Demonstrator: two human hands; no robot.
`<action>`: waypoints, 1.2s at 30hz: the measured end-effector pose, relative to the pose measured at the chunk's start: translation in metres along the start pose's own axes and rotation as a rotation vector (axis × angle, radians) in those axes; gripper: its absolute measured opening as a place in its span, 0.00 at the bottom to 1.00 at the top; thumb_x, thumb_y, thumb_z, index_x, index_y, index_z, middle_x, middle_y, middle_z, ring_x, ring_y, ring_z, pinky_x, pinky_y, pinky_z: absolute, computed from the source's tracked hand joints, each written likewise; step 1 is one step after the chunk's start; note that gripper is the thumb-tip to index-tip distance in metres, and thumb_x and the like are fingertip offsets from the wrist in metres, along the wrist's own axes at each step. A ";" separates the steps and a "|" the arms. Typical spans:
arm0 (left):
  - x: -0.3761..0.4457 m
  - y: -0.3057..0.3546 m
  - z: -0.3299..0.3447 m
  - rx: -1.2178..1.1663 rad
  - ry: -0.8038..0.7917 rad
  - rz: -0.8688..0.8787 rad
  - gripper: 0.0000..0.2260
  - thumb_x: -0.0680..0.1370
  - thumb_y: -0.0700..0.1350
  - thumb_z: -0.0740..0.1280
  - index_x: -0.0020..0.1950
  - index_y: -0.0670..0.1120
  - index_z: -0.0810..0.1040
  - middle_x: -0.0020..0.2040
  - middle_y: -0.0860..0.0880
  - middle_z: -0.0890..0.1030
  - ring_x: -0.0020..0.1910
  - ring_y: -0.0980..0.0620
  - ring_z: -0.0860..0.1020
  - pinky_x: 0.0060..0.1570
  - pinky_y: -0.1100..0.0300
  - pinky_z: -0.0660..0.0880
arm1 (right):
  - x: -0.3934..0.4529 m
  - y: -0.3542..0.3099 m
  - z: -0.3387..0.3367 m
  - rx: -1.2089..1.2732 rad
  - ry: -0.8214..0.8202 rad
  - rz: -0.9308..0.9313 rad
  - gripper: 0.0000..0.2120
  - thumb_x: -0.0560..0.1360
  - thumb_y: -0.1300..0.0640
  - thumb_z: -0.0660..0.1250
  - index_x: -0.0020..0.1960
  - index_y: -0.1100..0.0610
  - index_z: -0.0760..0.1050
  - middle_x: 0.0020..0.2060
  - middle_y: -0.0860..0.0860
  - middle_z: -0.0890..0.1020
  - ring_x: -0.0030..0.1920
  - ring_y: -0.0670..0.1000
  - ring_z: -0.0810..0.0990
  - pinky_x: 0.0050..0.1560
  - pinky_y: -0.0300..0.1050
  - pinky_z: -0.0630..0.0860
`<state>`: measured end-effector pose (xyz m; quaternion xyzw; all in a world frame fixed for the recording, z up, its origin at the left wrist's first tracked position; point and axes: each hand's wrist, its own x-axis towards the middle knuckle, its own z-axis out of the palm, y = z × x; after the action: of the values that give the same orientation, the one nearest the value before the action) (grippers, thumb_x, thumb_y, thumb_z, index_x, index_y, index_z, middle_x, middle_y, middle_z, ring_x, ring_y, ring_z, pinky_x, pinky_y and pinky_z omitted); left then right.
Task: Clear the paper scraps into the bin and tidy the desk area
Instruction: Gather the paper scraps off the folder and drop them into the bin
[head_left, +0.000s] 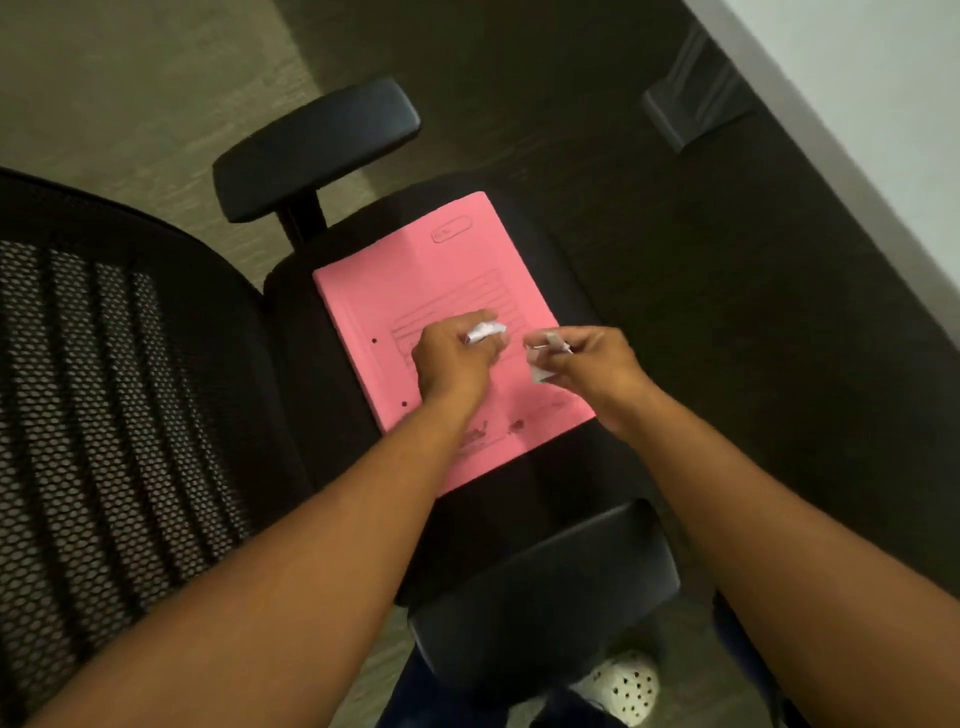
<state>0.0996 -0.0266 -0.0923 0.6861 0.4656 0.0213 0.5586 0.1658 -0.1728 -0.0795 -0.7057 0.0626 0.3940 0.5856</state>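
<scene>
A pink folder (415, 275) lies flat on the black seat (498, 514) of an office chair. My left hand (449, 358) is over the folder's middle, fingers closed around a crumpled white paper scrap (484, 331). My right hand (592, 364) hovers just to its right, at the folder's right edge, pinching small white paper scraps (545, 356) between thumb and fingers. Both forearms reach in from the bottom of the view. No bin is in view.
The chair's mesh backrest (104, 395) fills the left side. One armrest (311, 145) stands beyond the folder, the other (550, 587) below it. A white desk edge (857, 93) runs down the upper right with dark carpet under it. A spotted white shoe (623, 686) is at the bottom.
</scene>
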 end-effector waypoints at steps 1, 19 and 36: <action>-0.016 0.003 0.011 -0.052 -0.038 -0.006 0.15 0.76 0.38 0.78 0.61 0.49 0.88 0.57 0.50 0.88 0.46 0.56 0.86 0.54 0.58 0.85 | -0.014 0.003 -0.019 0.079 0.006 0.018 0.09 0.76 0.67 0.74 0.51 0.54 0.86 0.49 0.52 0.88 0.52 0.53 0.87 0.51 0.44 0.85; -0.338 -0.048 0.254 0.183 -0.907 -0.089 0.10 0.77 0.37 0.77 0.53 0.50 0.86 0.53 0.51 0.87 0.54 0.53 0.86 0.48 0.59 0.86 | -0.303 0.244 -0.271 0.977 0.620 0.213 0.08 0.77 0.68 0.72 0.55 0.60 0.84 0.51 0.55 0.89 0.49 0.49 0.89 0.45 0.41 0.84; -0.450 -0.156 0.376 0.497 -1.025 -0.507 0.09 0.85 0.55 0.66 0.52 0.51 0.75 0.49 0.48 0.78 0.59 0.36 0.82 0.45 0.46 0.83 | -0.388 0.397 -0.356 1.095 0.870 0.322 0.10 0.82 0.60 0.69 0.60 0.49 0.76 0.61 0.56 0.79 0.51 0.55 0.81 0.44 0.50 0.81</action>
<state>-0.0445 -0.6146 -0.1353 0.5865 0.2777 -0.5531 0.5224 -0.1447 -0.7507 -0.1426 -0.3857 0.5825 0.0704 0.7120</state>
